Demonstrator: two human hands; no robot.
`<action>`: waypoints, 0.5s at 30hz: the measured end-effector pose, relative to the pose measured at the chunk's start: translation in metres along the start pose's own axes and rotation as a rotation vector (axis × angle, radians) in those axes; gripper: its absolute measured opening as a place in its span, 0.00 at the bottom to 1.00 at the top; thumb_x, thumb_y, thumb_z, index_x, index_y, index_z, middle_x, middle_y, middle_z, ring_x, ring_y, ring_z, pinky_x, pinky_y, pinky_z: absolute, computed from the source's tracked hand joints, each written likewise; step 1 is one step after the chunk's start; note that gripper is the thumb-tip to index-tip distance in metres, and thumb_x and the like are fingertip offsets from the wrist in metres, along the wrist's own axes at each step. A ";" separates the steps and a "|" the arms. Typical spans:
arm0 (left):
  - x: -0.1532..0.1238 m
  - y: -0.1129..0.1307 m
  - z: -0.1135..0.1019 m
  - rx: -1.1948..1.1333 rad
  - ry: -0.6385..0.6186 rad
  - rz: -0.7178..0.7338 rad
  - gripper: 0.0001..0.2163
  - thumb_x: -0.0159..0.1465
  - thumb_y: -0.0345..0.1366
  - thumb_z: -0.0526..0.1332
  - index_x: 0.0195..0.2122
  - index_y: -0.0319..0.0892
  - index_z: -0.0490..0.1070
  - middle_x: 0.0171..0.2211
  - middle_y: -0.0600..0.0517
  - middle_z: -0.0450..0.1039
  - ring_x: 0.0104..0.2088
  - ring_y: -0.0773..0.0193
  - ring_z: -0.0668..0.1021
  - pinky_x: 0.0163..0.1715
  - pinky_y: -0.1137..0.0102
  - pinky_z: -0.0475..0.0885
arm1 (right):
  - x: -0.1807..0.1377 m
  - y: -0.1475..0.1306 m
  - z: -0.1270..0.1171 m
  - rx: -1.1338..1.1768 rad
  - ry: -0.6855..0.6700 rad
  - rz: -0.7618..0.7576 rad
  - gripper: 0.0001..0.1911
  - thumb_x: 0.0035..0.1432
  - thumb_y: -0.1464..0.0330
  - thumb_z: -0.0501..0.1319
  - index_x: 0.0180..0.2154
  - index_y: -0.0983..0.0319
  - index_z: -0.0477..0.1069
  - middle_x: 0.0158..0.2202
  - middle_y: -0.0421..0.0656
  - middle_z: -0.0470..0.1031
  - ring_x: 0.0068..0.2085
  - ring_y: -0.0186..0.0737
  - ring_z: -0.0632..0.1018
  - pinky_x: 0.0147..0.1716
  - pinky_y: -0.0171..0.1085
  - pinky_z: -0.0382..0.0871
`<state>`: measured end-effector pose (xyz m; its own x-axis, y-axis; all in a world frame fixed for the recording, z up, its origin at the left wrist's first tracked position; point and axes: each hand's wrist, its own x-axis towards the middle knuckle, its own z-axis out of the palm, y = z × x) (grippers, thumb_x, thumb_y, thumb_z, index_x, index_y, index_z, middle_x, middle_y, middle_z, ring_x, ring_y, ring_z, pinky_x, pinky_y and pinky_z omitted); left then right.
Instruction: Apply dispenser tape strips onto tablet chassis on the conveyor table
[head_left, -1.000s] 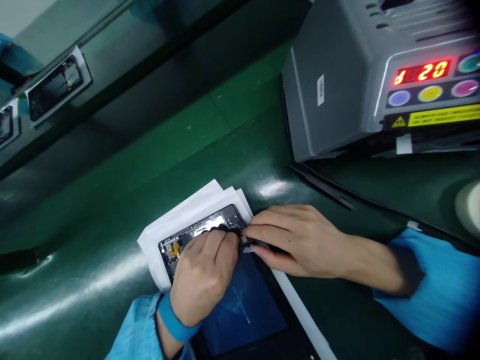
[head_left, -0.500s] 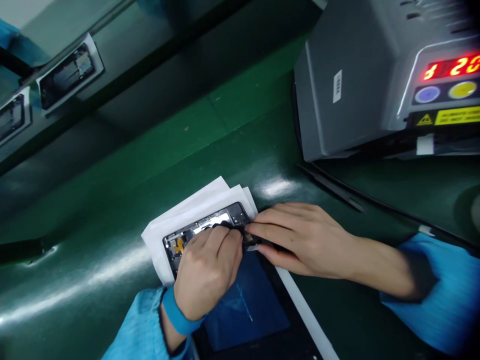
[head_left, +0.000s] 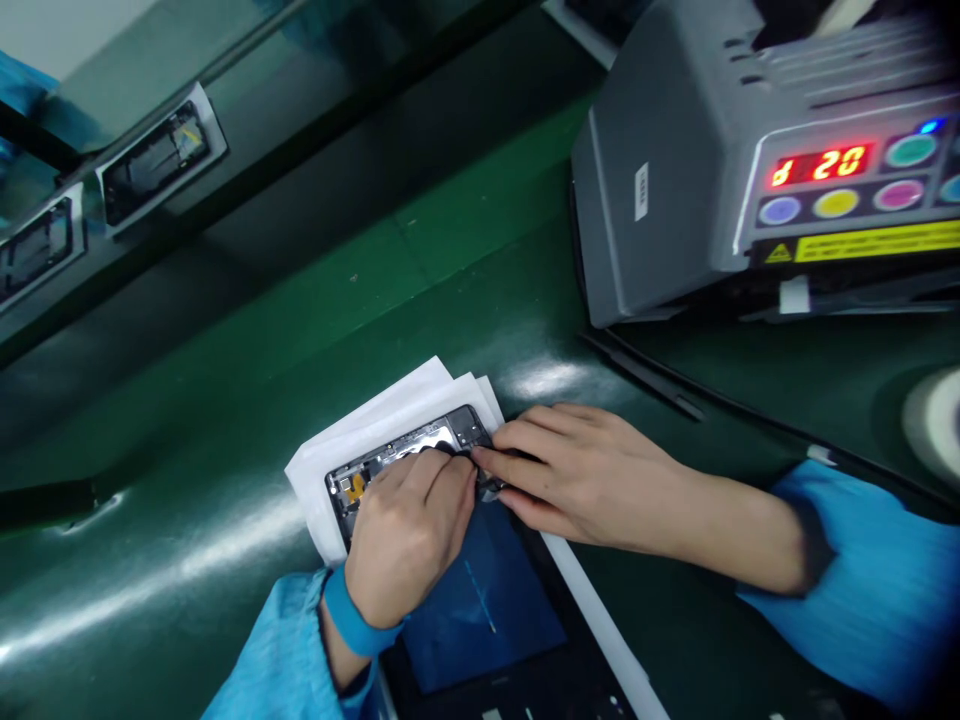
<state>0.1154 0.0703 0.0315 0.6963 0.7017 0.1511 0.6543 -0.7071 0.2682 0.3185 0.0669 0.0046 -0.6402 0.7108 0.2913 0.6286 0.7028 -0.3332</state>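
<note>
An opened phone body (head_left: pixel 480 610) with a blue panel lies on white sheets (head_left: pixel 375 420) on the green mat. My left hand (head_left: pixel 409 535) rests on its upper end, fingers curled and pressed down onto the inner frame (head_left: pixel 360 480). My right hand (head_left: pixel 577 475) comes in from the right, its fingers pinched on a small dark part (head_left: pixel 491 488) at the frame's edge, touching the left fingertips. What lies under the fingers is hidden.
A grey machine (head_left: pixel 675 170) with a red "20" display (head_left: pixel 821 163) and coloured buttons stands at the upper right. A dark cable (head_left: pixel 652 375) runs below it. Two framed phone bodies (head_left: pixel 154 160) lie on a conveyor at the upper left. A white roll (head_left: pixel 934 415) sits at the right edge.
Both hands stay on the phone's upper end with only small finger shifts. The view has swung a little, so the machine's display sits further left than half a second ago.
</note>
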 end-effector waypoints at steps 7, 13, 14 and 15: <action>-0.003 0.001 -0.001 -0.002 0.011 0.003 0.04 0.65 0.27 0.57 0.39 0.36 0.70 0.31 0.47 0.72 0.31 0.60 0.74 0.32 0.65 0.73 | -0.003 -0.001 0.001 -0.053 -0.015 -0.054 0.15 0.63 0.66 0.55 0.47 0.66 0.72 0.37 0.44 0.73 0.36 0.42 0.71 0.33 0.41 0.65; -0.005 0.005 -0.002 0.005 0.007 -0.009 0.05 0.66 0.27 0.55 0.39 0.35 0.70 0.32 0.48 0.72 0.31 0.60 0.74 0.31 0.65 0.73 | -0.004 0.000 0.004 0.085 0.041 -0.041 0.14 0.63 0.67 0.53 0.44 0.65 0.73 0.35 0.44 0.73 0.36 0.42 0.73 0.34 0.41 0.68; -0.006 0.005 -0.001 0.007 0.005 -0.008 0.05 0.66 0.28 0.55 0.39 0.35 0.71 0.31 0.48 0.72 0.31 0.60 0.74 0.31 0.65 0.73 | -0.004 0.001 0.004 0.107 0.058 -0.042 0.13 0.63 0.67 0.53 0.44 0.66 0.73 0.35 0.45 0.73 0.36 0.42 0.73 0.35 0.41 0.69; -0.006 0.005 -0.001 0.006 0.003 -0.010 0.06 0.66 0.28 0.55 0.38 0.36 0.71 0.31 0.48 0.71 0.30 0.60 0.74 0.31 0.65 0.73 | -0.004 0.001 0.005 0.121 0.075 -0.048 0.13 0.64 0.68 0.53 0.44 0.66 0.73 0.35 0.45 0.73 0.36 0.42 0.73 0.35 0.41 0.69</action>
<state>0.1144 0.0625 0.0325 0.6889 0.7087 0.1519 0.6627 -0.7008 0.2642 0.3197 0.0645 -0.0016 -0.6308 0.6797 0.3743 0.5371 0.7306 -0.4216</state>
